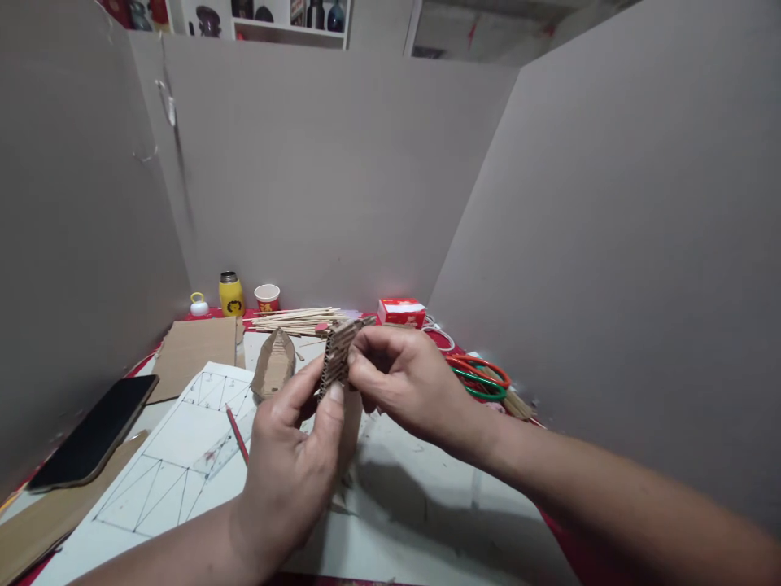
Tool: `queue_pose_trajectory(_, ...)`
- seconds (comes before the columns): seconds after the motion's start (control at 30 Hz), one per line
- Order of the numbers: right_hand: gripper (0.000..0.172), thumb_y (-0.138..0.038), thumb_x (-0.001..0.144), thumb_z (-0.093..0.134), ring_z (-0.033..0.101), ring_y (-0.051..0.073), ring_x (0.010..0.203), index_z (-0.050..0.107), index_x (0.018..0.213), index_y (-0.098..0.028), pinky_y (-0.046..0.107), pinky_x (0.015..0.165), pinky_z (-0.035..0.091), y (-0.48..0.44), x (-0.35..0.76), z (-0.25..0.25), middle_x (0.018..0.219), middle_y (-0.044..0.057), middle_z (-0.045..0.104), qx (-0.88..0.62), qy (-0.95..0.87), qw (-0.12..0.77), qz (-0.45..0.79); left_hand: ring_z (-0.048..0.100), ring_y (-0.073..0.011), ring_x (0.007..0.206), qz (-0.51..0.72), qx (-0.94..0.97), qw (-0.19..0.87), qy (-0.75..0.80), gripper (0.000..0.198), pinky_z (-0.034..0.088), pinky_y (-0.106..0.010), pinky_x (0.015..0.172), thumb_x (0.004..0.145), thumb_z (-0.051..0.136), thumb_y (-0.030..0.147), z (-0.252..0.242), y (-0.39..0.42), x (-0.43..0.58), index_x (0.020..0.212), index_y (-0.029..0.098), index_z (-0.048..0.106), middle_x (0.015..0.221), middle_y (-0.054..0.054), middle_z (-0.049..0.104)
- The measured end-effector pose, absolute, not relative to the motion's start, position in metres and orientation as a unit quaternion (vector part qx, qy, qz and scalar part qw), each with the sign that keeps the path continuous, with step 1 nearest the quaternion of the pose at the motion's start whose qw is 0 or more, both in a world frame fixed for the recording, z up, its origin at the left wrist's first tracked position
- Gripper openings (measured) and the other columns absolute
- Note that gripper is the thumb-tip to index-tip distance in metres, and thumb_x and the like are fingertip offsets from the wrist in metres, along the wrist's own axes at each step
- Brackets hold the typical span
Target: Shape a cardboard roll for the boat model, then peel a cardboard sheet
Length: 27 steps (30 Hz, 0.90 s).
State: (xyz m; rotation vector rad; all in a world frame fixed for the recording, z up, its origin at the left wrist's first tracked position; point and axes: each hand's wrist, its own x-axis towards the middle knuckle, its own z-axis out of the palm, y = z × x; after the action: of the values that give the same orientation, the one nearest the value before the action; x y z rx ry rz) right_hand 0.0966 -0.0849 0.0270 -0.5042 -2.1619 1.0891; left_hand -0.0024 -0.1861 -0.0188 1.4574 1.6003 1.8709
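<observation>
Our left hand (298, 460) is closing partway, thumb on the near side and fingers beyond, and is holding the cardboard (338, 348). Our right hand (406, 382) is pinching its thumb and forefinger together at the right edge of this same piece, the fingertips partly hiding what they are gripping. The cardboard is standing tilted between the two hands, above the surface (439, 521), and is showing its ridged, corrugated face and open flutes along the left edge.

To the left of the hands, we are seeing a drawing (164, 435) of ruled triangles, with a red pencil (237, 435) lying across it. Just behind the left hand, a boat-shaped tray (274, 365) is resting. Farther left, a phone (91, 439) is lying face up between a sheet (195, 350) and a strip (67, 521), both brown.

Along the back, we are noting a white lid (198, 307), a yellow bottle (231, 295) standing without a cap and a paper cup (267, 299). Sticks (293, 320) are lying in a loose pile before the cup. A red box (399, 312) is sitting behind the right hand, while orange and green cords (485, 376) are lying looped to its right.
</observation>
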Motion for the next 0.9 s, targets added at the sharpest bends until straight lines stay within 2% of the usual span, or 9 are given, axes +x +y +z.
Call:
queue_pose_trajectory(0.07, 0.016, -0.018, 0.079, 0.051, 0.047, 0.008, 0.047, 0.049, 0.063, -0.018, 0.02, 0.043, 0.037, -0.081, 0.096, 0.021, 0.054, -0.005, 0.048, -0.183, -0.825, 0.347, 0.408, 0.066, -0.0187, 0.101, 0.665, 0.473, 0.2, 0.543, 0.026, 0.052, -0.028, 0.089, 0.092, 0.055, 0.027, -0.015, -0.183, -0.005, 0.115, 0.027, 0.067, 0.112, 0.001, 0.072)
queue_pose_trajectory(0.2, 0.014, -0.02, 0.085, 0.054, 0.049, 0.009, 0.052, 0.055, 0.071, -0.017, 0.022, 0.049, 0.042, -0.072, 0.104, 0.011, 0.06, -0.003, 0.053, -0.136, -0.842, 0.42, 0.309, 0.066, -0.0202, 0.1, 0.679, 0.433, 0.301, 0.511, 0.027, 0.051, -0.033, 0.089, 0.092, 0.055, 0.031, -0.009, -0.177, -0.014, 0.115, 0.024, 0.067, 0.111, -0.002, 0.072)
queue_pose_trajectory(0.27, 0.005, -0.017, 0.087, 0.056, 0.056, 0.011, 0.062, 0.06, 0.084, -0.017, 0.024, 0.057, 0.047, -0.067, 0.111, 0.009, 0.072, 0.001, 0.061, -0.093, -0.855, 0.446, 0.246, 0.067, -0.0197, 0.097, 0.669, 0.425, 0.376, 0.48, 0.029, 0.051, -0.033, 0.088, 0.092, 0.055, 0.03, -0.007, -0.175, -0.019, 0.118, 0.024, 0.066, 0.112, -0.003, 0.072)
queue_pose_trajectory(0.3, 0.007, -0.015, 0.087, 0.056, 0.059, 0.012, 0.069, 0.061, 0.091, -0.017, 0.025, 0.062, 0.049, -0.064, 0.114, 0.008, 0.08, 0.004, 0.064, -0.064, -0.866, 0.449, 0.21, 0.067, -0.0192, 0.094, 0.658, 0.421, 0.42, 0.463, 0.029, 0.052, -0.033, 0.085, 0.091, 0.055, 0.029, -0.006, -0.175, -0.022, 0.118, 0.024, 0.066, 0.11, -0.004, 0.072)
queue_pose_trajectory(0.37, 0.017, -0.013, 0.089, 0.056, 0.061, 0.013, 0.078, 0.063, 0.103, -0.018, 0.026, 0.067, 0.051, -0.058, 0.119, 0.009, 0.091, 0.007, 0.064, 0.001, -0.895, 0.425, 0.134, 0.069, -0.0179, 0.086, 0.629, 0.41, 0.505, 0.426, 0.028, 0.053, -0.03, 0.078, 0.09, 0.058, 0.025, -0.004, -0.173, -0.027, 0.116, 0.022, 0.067, 0.103, -0.005, 0.074)
queue_pose_trajectory(0.47, 0.016, -0.016, 0.092, 0.054, 0.058, 0.012, 0.073, 0.068, 0.101, -0.017, 0.022, 0.06, 0.047, -0.048, 0.124, 0.011, 0.084, 0.006, 0.062, 0.054, -0.934, 0.35, 0.055, 0.069, -0.0152, 0.073, 0.591, 0.399, 0.58, 0.394, 0.024, 0.052, -0.026, 0.07, 0.086, 0.062, 0.021, -0.005, -0.171, -0.035, 0.109, 0.02, 0.071, 0.089, -0.005, 0.076)
queue_pose_trajectory(0.6, 0.018, -0.017, 0.093, 0.052, 0.056, 0.012, 0.07, 0.069, 0.096, -0.017, 0.022, 0.058, 0.045, -0.039, 0.127, 0.007, 0.084, 0.007, 0.064, 0.076, -0.954, 0.286, 0.045, 0.068, -0.0143, 0.068, 0.561, 0.398, 0.603, 0.404, 0.02, 0.051, -0.024, 0.068, 0.083, 0.066, 0.022, -0.009, -0.167, -0.043, 0.101, 0.019, 0.073, 0.078, -0.004, 0.075)
queue_pose_trajectory(0.77, 0.021, -0.017, 0.092, 0.049, 0.057, 0.015, 0.072, 0.069, 0.093, -0.021, 0.026, 0.063, 0.046, -0.034, 0.132, -0.001, 0.084, 0.004, 0.065, 0.05, -0.971, 0.214, 0.096, 0.069, -0.0175, 0.072, 0.521, 0.42, 0.6, 0.437, 0.022, 0.05, -0.029, 0.073, 0.081, 0.067, 0.026, -0.011, -0.164, -0.044, 0.101, 0.018, 0.074, 0.082, -0.005, 0.075)
queue_pose_trajectory(0.9, 0.023, -0.015, 0.094, 0.043, 0.056, 0.015, 0.074, 0.065, 0.09, -0.015, 0.027, 0.064, 0.046, -0.038, 0.133, -0.003, 0.086, 0.009, 0.064, 0.055, -0.978, 0.185, 0.076, 0.068, -0.0181, 0.071, 0.506, 0.431, 0.587, 0.462, 0.021, 0.05, -0.029, 0.072, 0.08, 0.066, 0.028, -0.011, -0.164, -0.039, 0.096, 0.016, 0.075, 0.08, -0.006, 0.075)
